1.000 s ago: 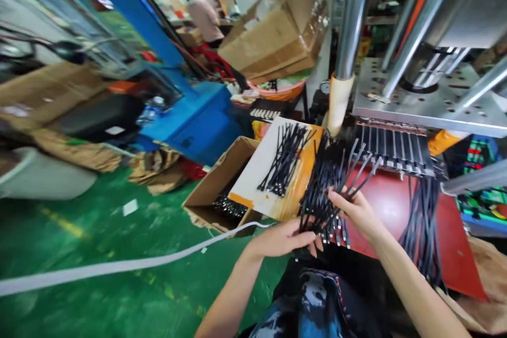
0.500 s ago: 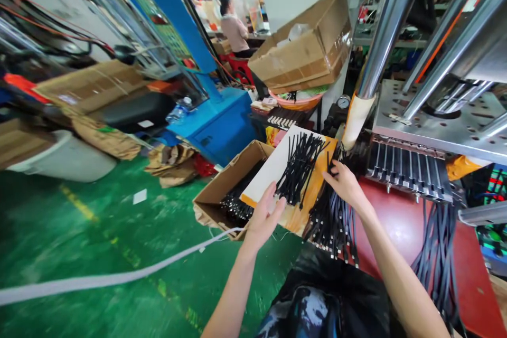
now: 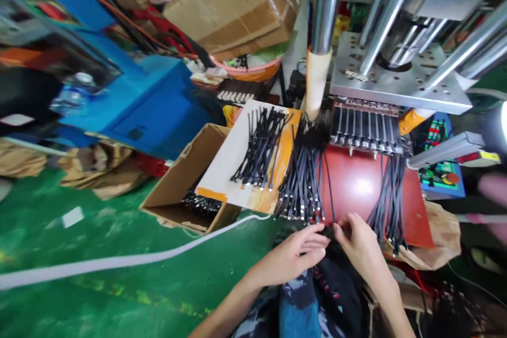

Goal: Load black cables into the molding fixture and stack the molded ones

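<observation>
Red table [image 3: 368,185]: cable bundle [image 3: 303,179] beside cardboard box [image 3: 178,190].

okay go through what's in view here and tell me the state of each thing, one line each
left hand: fingers pinched on a thin black cable at the lap
right hand: pinching the same cable
cable bundle: lying loose on the red table
smaller bundle: resting on the white board
cardboard box: open, cables inside
press mold: cables hanging from it

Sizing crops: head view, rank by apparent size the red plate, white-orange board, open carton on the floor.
1. red plate
2. white-orange board and open carton: look alike, unranked; the board overlaps the carton.
</observation>
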`<state>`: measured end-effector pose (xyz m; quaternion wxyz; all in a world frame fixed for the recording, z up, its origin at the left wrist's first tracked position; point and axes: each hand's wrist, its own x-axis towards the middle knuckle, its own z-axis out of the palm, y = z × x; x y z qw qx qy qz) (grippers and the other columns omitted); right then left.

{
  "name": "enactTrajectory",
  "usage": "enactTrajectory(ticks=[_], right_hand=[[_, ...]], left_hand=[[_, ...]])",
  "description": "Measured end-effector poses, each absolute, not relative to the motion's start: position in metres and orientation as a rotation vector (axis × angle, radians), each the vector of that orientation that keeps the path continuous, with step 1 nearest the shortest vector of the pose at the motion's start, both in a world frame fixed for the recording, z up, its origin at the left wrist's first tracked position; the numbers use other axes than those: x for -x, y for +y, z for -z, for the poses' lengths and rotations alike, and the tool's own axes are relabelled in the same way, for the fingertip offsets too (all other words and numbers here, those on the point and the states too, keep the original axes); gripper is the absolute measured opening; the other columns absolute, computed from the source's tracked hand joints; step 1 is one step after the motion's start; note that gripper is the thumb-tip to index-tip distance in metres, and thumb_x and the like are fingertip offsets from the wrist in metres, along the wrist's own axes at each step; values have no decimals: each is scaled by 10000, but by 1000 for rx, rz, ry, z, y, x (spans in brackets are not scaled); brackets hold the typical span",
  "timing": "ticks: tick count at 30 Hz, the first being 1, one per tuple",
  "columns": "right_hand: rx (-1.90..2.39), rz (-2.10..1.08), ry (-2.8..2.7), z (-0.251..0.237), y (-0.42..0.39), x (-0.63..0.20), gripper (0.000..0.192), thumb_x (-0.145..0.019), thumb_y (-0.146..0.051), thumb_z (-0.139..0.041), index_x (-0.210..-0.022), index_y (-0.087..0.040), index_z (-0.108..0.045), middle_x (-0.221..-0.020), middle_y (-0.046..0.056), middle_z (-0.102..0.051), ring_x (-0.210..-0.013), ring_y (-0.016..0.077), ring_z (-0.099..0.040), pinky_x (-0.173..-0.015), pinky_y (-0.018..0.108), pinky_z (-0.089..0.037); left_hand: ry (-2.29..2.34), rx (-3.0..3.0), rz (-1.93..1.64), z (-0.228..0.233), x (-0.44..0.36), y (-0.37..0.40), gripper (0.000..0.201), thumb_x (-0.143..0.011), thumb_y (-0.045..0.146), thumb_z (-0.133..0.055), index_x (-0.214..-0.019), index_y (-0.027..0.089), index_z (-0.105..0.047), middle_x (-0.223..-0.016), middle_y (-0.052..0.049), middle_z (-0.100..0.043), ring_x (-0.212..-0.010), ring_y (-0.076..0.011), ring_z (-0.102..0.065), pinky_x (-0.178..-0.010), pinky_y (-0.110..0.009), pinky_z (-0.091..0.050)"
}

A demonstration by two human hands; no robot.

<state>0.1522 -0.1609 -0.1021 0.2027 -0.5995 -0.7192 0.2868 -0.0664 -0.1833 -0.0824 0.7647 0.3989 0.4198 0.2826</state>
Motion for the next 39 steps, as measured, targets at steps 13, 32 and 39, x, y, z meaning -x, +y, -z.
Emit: enactTrajectory(ticks=[13, 32, 39], right_hand=[[1952, -1078, -1083, 110, -222, -215, 592, -960, -754, -526, -679, -234, -568, -548, -30, -448, -505, 157, -421, -487, 285, -307], [1422, -1403, -1009, 62, -137, -190, 364, -983, -539, -686, -844, -202, -694, -630, -37, -543, -553, 118, -507, -554, 246, -438], [1330, -1156, -1396, 68, -140, -169, 283, -1033, -333, -652, -780, -205, -662, -703, -26, -582, -611, 110, -504, -569, 236, -394]], left_hand=[[875, -778, -556, 101, -9, -153, 669, -922, 688, -703, -1179, 71, -725, -989, -188, -824, -840, -253, -808, -848, -372, -607], [828, -1011, -348, 57, 3, -144, 380, -1059, 461, -569, -1078, 139, -770, -1016, -108, -834, -954, -232, -792, -935, -349, -606], [958, -1385, -721, 23, 7, -58, 390, -980, 352, -705, -1299, 128, -734, -1224, -117, -793, -1115, -231, -743, -997, -320, -560]])
